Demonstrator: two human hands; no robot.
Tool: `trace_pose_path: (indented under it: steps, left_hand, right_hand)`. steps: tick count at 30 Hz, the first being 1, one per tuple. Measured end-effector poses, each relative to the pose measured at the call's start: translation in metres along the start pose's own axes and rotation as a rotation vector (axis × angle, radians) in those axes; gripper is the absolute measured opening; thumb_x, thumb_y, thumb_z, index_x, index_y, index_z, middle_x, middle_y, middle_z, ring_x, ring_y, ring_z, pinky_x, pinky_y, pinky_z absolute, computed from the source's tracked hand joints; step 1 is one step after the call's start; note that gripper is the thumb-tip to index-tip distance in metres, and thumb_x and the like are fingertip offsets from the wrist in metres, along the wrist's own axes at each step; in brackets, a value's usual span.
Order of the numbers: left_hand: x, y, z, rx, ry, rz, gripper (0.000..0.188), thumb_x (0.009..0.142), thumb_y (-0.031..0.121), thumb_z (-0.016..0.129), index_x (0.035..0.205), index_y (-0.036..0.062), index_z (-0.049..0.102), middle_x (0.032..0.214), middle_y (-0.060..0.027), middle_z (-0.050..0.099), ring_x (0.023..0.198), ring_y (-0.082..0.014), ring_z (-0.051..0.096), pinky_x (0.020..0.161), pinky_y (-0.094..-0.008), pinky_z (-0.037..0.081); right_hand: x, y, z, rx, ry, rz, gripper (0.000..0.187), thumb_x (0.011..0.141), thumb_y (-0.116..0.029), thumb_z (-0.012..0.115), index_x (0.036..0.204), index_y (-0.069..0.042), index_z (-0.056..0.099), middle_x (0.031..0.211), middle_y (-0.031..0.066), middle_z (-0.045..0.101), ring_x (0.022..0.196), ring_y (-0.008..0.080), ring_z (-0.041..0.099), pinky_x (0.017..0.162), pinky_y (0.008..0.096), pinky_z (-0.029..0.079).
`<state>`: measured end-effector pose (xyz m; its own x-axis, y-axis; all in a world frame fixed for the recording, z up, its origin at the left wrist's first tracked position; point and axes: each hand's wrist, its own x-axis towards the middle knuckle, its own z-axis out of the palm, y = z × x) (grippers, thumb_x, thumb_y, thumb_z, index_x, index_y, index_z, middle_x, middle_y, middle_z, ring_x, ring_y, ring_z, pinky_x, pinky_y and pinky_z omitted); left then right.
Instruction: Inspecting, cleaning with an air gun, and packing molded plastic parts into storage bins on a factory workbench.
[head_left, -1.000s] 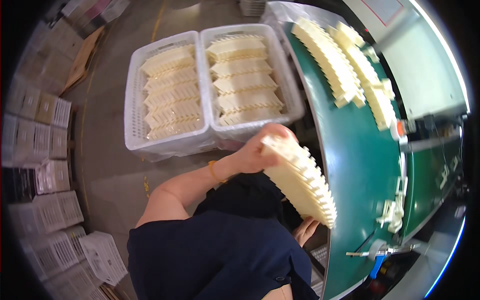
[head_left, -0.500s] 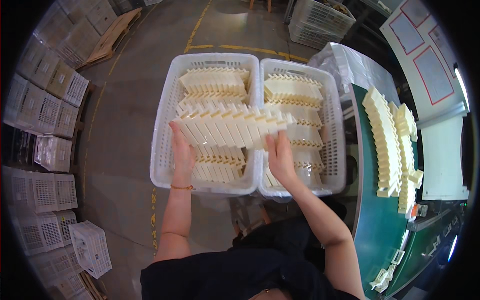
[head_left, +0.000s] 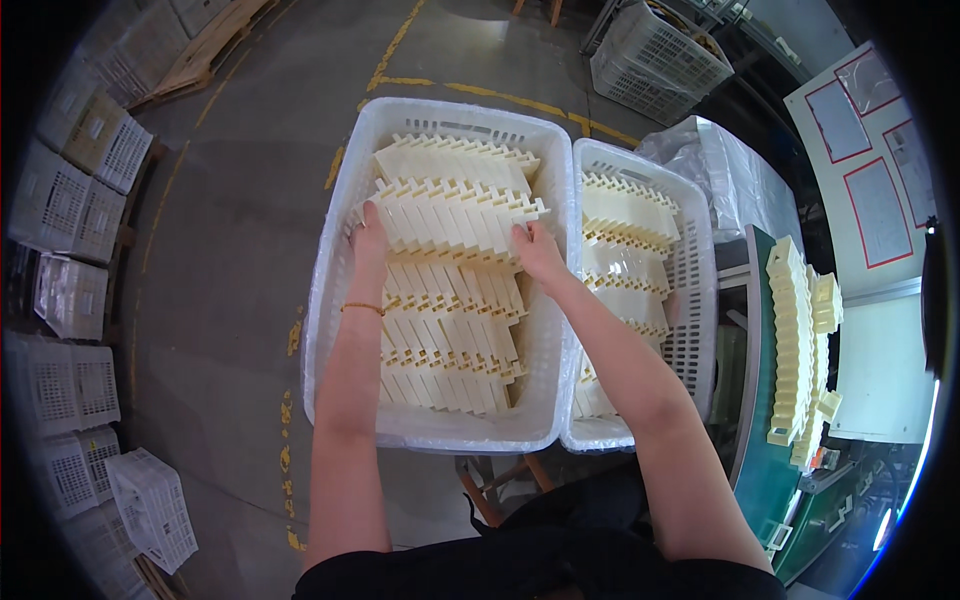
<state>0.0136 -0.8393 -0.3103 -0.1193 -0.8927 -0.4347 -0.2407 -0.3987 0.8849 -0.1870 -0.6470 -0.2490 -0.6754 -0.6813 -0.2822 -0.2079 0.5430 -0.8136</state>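
Between my hands is a row of cream plastic parts (head_left: 450, 217), pressed together side by side. My left hand (head_left: 369, 240) grips its left end and my right hand (head_left: 538, 250) its right end, fingers partly hidden by the parts. The row is inside the left white basket (head_left: 342, 260), toward its far half. More stacked rows of the same cream parts (head_left: 445, 340) lie nearer to me in this basket, and another row (head_left: 460, 160) lies beyond.
A second white basket (head_left: 690, 340) with similar rows stands against the right side. Farther right, a green-topped table (head_left: 775, 490) carries rows of cream parts (head_left: 787, 340). Stacked white crates (head_left: 80, 215) line the left. A plastic-wrapped stack (head_left: 735, 180) stands behind the right basket.
My hands have carried the row of parts away from me and down into the left basket. The view has shifted, so the baskets appear lower and farther right.
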Motion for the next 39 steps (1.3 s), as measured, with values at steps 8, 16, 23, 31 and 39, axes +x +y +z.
trace_pose_path:
  steps: [8, 16, 23, 31, 39]
  left_hand:
    - [-0.013, 0.020, 0.020, 0.314, 0.140, 0.000, 0.079, 0.091, 0.060, 0.031, 0.130, -0.0081, 0.044, 0.135, -0.0264, 0.043, 0.130, -0.0368, 0.037, 0.107, -0.0386, 0.031]
    - [-0.007, 0.009, 0.021, 0.473, 0.179, 0.097, 0.085, 0.088, 0.067, 0.032, 0.125, -0.0077, 0.049, 0.131, -0.0254, 0.048, 0.126, -0.0357, 0.042, 0.104, -0.0398, 0.034]
    - [0.023, -0.005, 0.009, 0.396, 0.089, 0.075, 0.099, 0.076, 0.077, 0.044, 0.128, -0.0078, 0.047, 0.132, -0.0233, 0.049, 0.125, -0.0329, 0.044, 0.104, -0.0386, 0.034]
    - [0.061, -0.027, 0.013, 0.485, 0.076, 0.057, 0.115, 0.070, 0.083, 0.044, 0.129, -0.0160, 0.038, 0.139, -0.0291, 0.037, 0.131, -0.0379, 0.034, 0.111, -0.0376, 0.025]
    - [-0.010, 0.021, 0.020, 0.601, 0.099, -0.030, 0.066, 0.089, 0.048, 0.052, 0.121, -0.0095, 0.052, 0.124, -0.0243, 0.054, 0.105, -0.0328, 0.057, 0.090, -0.0370, 0.047]
  right_hand:
    - [0.021, 0.008, 0.007, 0.102, -0.030, 0.091, 0.044, 0.093, -0.031, 0.051, 0.122, 0.002, 0.047, 0.113, 0.0123, 0.058, 0.103, 0.0201, 0.054, 0.088, 0.0319, 0.042]
    - [0.023, 0.002, 0.011, 0.053, -0.154, 0.103, 0.075, 0.082, -0.048, 0.063, 0.125, 0.009, 0.040, 0.114, 0.0197, 0.056, 0.104, 0.0249, 0.055, 0.088, 0.0357, 0.044]
    - [0.024, -0.026, 0.009, -0.155, -0.237, 0.064, 0.094, 0.076, -0.055, 0.066, 0.126, 0.016, 0.031, 0.119, 0.0295, 0.051, 0.109, 0.0343, 0.054, 0.091, 0.0385, 0.044]
    - [-0.054, -0.005, -0.019, -0.316, 0.200, -0.385, 0.081, 0.082, -0.049, 0.062, 0.129, 0.012, 0.036, 0.128, 0.0330, 0.043, 0.120, 0.0406, 0.045, 0.101, 0.0423, 0.037]
    - [-0.306, 0.045, -0.192, -0.137, 0.369, -0.392, 0.038, 0.086, -0.016, 0.064, 0.119, -0.002, 0.050, 0.124, 0.0190, 0.052, 0.113, 0.0342, 0.052, 0.096, 0.0387, 0.042]
